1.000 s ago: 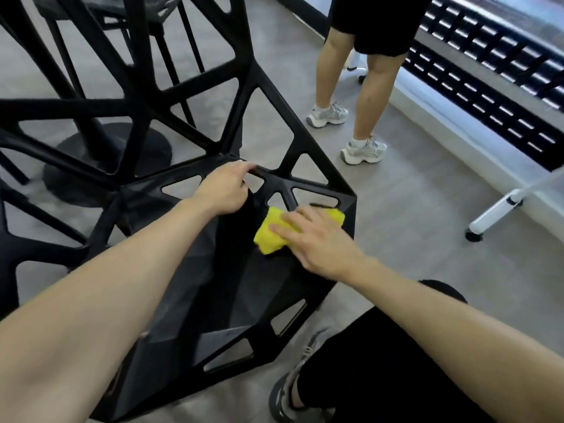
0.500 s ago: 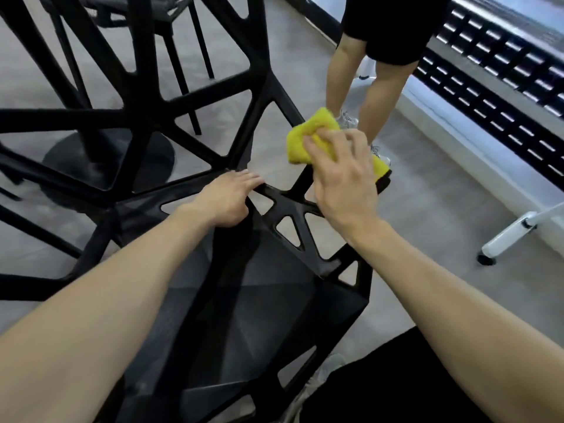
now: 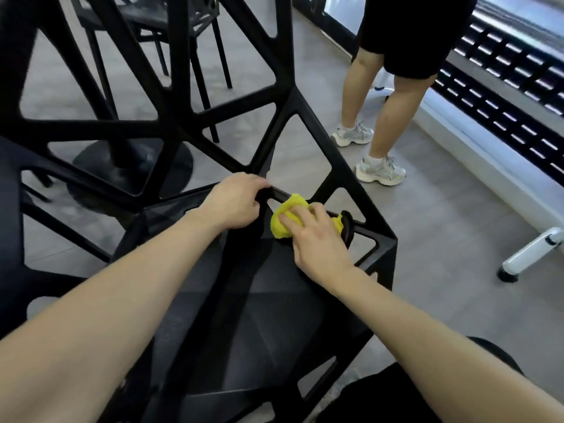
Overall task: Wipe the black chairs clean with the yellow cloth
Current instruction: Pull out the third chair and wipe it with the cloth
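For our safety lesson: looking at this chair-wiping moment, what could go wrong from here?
1. The right hand presses the yellow cloth beside open gaps in the black chair frame; fingers or cloth might slip through or snag.
2. The left hand grips a narrow strut; the chair could shift if that grip slips.
3. A bystander stands close; a moving chair might hit their feet.

A bystander's legs [image 3: 378, 96] in white sneakers [image 3: 380, 170] stand beside a louvered wall panel [image 3: 503, 80].
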